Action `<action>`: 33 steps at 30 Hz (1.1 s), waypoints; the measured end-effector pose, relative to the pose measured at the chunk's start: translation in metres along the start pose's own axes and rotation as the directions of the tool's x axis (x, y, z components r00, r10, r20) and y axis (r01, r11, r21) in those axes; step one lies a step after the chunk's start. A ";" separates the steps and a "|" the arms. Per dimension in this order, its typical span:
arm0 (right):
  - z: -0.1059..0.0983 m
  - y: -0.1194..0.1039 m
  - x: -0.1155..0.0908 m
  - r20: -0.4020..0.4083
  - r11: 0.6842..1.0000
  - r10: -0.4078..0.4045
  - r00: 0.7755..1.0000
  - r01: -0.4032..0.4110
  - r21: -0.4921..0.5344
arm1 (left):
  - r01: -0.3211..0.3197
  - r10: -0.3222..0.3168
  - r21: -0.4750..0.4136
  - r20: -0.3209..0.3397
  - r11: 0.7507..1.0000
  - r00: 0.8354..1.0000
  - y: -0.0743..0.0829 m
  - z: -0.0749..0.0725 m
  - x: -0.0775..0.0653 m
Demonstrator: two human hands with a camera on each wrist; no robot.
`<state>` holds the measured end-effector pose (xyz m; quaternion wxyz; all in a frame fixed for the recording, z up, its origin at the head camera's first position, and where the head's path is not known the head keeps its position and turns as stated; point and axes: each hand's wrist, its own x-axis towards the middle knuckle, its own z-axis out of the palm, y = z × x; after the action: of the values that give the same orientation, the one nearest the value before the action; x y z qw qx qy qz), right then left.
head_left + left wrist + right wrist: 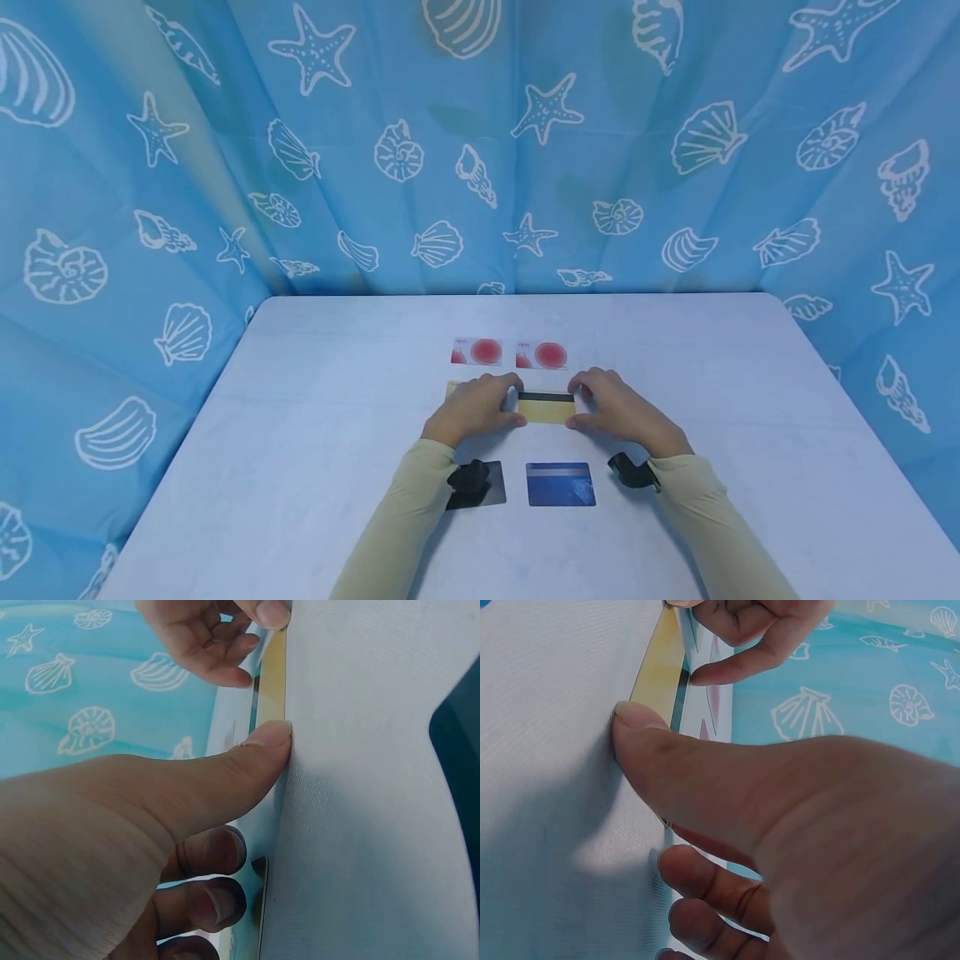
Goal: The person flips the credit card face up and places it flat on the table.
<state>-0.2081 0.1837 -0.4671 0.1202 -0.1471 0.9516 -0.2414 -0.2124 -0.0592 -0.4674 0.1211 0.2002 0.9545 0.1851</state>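
Note:
A yellow card with a black stripe (546,412) lies on the white table between both hands. My left hand (474,410) grips its left end, thumb at the near corner and forefinger at the far one. On the opposite end my right hand (624,408) holds it the same way. In the left wrist view the left thumb (266,739) presses the near edge of the card; the right wrist view shows the right thumb (641,720) on that edge too. A second yellowish card (452,387) is mostly hidden behind the left hand.
Two white cards with red circles, a left one (477,352) and a right one (542,355), lie beyond the hands. Nearer are a blue card (561,492) and a dark grey card (492,490), partly covered by the left wrist camera (468,477). A blue shell-print curtain (450,200) surrounds the table.

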 end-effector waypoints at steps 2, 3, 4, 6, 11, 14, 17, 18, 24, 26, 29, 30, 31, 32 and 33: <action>0.000 0.000 0.000 -0.002 1.000 -0.008 1.000 0.008 0.006 | 0.003 -0.003 -0.005 0.001 1.000 1.000 0.001 0.000 0.000; 0.000 0.001 0.000 -0.003 1.000 -0.013 1.000 0.013 0.010 | 0.005 -0.005 -0.007 0.002 1.000 1.000 0.001 -0.001 0.000; 0.000 0.001 0.000 -0.002 1.000 -0.015 1.000 0.015 0.014 | 0.007 -0.007 -0.006 0.003 1.000 1.000 0.002 -0.001 0.000; 0.000 0.002 0.001 0.002 0.999 -0.020 1.000 0.020 0.025 | 0.010 -0.010 -0.005 0.005 1.000 1.000 0.002 -0.001 0.000; -0.001 0.002 0.002 0.013 0.999 -0.023 1.000 0.022 0.048 | 0.022 -0.022 -0.004 0.012 1.000 1.000 0.003 -0.001 0.000; -0.001 0.002 0.003 0.016 0.998 -0.021 1.000 0.020 0.054 | 0.020 -0.020 -0.008 0.016 1.000 1.000 0.003 -0.001 -0.001; 0.000 0.001 0.003 0.014 0.999 -0.014 1.000 0.013 0.052 | 0.015 -0.015 -0.008 0.018 1.000 1.000 0.003 -0.002 -0.001; 0.000 0.001 0.003 0.013 0.999 -0.013 1.000 0.012 0.050 | 0.014 -0.014 -0.008 0.018 1.000 1.000 0.004 -0.002 -0.001; -0.001 0.000 0.003 0.016 1.000 0.005 1.000 -0.005 0.019 | 0.011 -0.011 0.009 0.010 1.000 1.000 0.003 -0.002 0.001; -0.001 0.000 0.003 0.018 1.000 0.006 1.000 -0.006 0.005 | 0.010 -0.010 0.018 0.005 1.000 1.000 0.003 -0.001 0.002; -0.001 0.000 0.002 0.018 1.000 0.000 1.000 0.000 -0.006 | 0.010 -0.010 0.029 0.002 1.000 1.000 0.003 0.000 0.002; -0.001 0.000 0.002 0.017 1.000 -0.003 1.000 0.004 -0.008 | 0.011 -0.011 0.032 0.000 0.999 1.000 0.004 0.000 0.002; -0.002 -0.001 0.002 0.017 1.000 -0.005 1.000 0.005 -0.010 | 0.012 -0.012 0.035 -0.001 0.999 1.000 0.004 0.000 0.002; -0.002 -0.002 0.001 0.017 1.000 -0.005 1.000 0.006 -0.011 | 0.012 -0.012 0.037 0.000 0.999 1.000 0.004 0.000 0.001; -0.002 -0.002 0.001 0.017 1.000 -0.006 1.000 0.007 -0.011 | 0.011 -0.011 0.039 -0.001 0.999 1.000 0.004 0.000 0.001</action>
<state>-0.2091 0.1826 -0.4645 0.1268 -0.1530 0.9514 -0.2352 -0.2120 -0.0550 -0.4662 0.1178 0.1972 0.9591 0.1656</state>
